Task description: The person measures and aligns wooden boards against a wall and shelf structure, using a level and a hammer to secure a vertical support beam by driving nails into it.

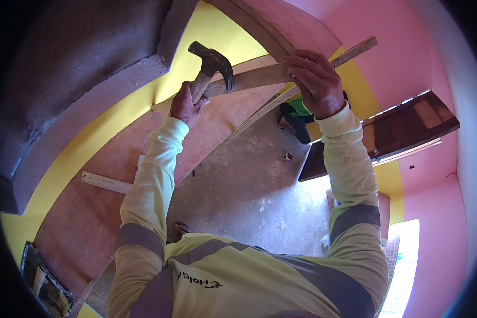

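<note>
My left hand is closed round the wooden handle of a claw hammer, its dark metal head raised above my fist. Behind the hammer runs a long wooden strip, slanting up to the right. Raised higher, my right hand has its fingers wrapped over that strip, near where it meets a wooden beam. Whether my left hand also touches the strip is hard to tell.
A reddish board surface lies below, carrying a white L-shaped ruler. Beyond it is the grey floor, where a person in green is low down. A dark wooden door stands right, beside pink and yellow walls.
</note>
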`<move>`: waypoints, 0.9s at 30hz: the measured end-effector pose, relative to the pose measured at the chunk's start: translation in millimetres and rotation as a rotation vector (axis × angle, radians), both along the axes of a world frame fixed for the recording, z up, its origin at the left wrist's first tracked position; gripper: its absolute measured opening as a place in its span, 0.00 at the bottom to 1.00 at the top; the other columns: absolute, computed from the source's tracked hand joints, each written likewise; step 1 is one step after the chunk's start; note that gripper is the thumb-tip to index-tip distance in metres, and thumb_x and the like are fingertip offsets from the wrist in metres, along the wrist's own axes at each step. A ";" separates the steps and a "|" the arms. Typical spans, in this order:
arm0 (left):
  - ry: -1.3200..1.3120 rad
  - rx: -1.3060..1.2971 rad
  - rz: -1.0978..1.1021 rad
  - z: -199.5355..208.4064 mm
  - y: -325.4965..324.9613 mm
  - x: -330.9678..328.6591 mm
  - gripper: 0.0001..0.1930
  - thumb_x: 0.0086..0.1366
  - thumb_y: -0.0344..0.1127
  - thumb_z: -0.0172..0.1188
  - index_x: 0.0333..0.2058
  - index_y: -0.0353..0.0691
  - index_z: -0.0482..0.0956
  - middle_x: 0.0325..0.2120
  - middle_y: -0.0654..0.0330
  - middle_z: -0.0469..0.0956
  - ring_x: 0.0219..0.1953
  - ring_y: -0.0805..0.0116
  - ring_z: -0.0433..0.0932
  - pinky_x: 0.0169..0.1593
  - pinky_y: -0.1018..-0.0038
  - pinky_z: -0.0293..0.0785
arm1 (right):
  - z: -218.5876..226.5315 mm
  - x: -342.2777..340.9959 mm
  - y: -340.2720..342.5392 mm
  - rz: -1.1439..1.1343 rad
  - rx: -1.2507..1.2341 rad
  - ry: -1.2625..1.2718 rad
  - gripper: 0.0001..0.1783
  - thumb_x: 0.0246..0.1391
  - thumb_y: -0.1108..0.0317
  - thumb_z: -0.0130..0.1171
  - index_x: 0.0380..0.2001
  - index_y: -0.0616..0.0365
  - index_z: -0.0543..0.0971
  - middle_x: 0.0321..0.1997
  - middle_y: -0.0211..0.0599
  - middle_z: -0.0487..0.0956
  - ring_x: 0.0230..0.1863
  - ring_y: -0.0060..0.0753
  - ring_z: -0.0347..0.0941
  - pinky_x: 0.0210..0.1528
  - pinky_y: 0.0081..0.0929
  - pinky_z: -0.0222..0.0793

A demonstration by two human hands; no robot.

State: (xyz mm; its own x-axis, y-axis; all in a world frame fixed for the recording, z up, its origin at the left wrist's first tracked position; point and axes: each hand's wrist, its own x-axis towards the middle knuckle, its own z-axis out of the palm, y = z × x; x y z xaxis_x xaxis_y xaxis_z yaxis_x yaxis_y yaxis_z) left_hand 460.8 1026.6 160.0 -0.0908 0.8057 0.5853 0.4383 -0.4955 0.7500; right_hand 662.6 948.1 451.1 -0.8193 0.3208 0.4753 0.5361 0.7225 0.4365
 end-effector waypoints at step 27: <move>-0.295 0.440 -0.358 114.3 -137.7 36.6 0.26 0.54 0.36 0.65 0.51 0.37 0.70 0.42 0.44 0.75 0.36 0.51 0.78 0.33 0.63 0.75 | 6.9 12.8 4.0 0.036 -0.093 -0.015 0.15 0.34 0.78 0.66 0.32 0.57 0.80 0.42 0.31 0.80 0.47 0.44 0.74 0.42 0.33 0.76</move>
State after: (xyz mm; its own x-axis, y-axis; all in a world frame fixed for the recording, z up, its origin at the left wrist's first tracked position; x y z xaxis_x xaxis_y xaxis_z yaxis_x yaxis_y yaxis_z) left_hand 497.5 888.9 274.4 -0.0682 0.5060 0.8598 -0.0053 -0.8620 0.5068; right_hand 675.4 952.1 458.0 -0.8378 0.3337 0.4321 0.5032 0.7790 0.3742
